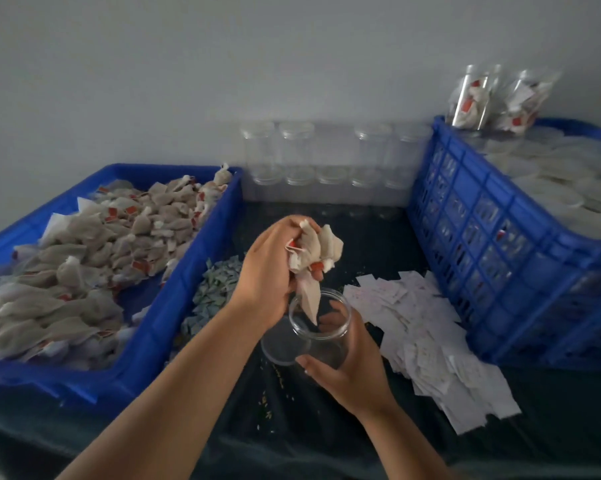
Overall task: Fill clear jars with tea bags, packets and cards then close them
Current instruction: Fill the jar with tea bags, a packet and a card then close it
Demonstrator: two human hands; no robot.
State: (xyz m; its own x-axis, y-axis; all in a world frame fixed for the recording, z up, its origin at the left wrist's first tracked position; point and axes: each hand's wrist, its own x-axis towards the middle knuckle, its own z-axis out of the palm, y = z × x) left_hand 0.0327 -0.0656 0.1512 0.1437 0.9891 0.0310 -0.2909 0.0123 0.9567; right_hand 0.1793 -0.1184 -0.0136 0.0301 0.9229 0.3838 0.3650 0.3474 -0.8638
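Note:
My left hand (pixel 269 268) grips a bunch of tea bags (pixel 313 252) just above a clear jar (pixel 318 323); one bag hangs down into the jar's open mouth. My right hand (pixel 349 370) holds the jar from below and the side, tilted toward me, over the dark table. A blue tray (pixel 160 306) on the left is heaped with tea bags (pixel 84 271). A pile of small greenish packets (pixel 216 289) lies beside the tray. White cards (pixel 430 341) are spread on the right.
Empty clear jars (pixel 326 164) are stacked against the back wall. A blue crate (pixel 482 237) on the right holds white lids (pixel 562 174), with filled jars (pixel 493 98) lying at its far corner. Loose crumbs dot the dark table (pixel 292 427).

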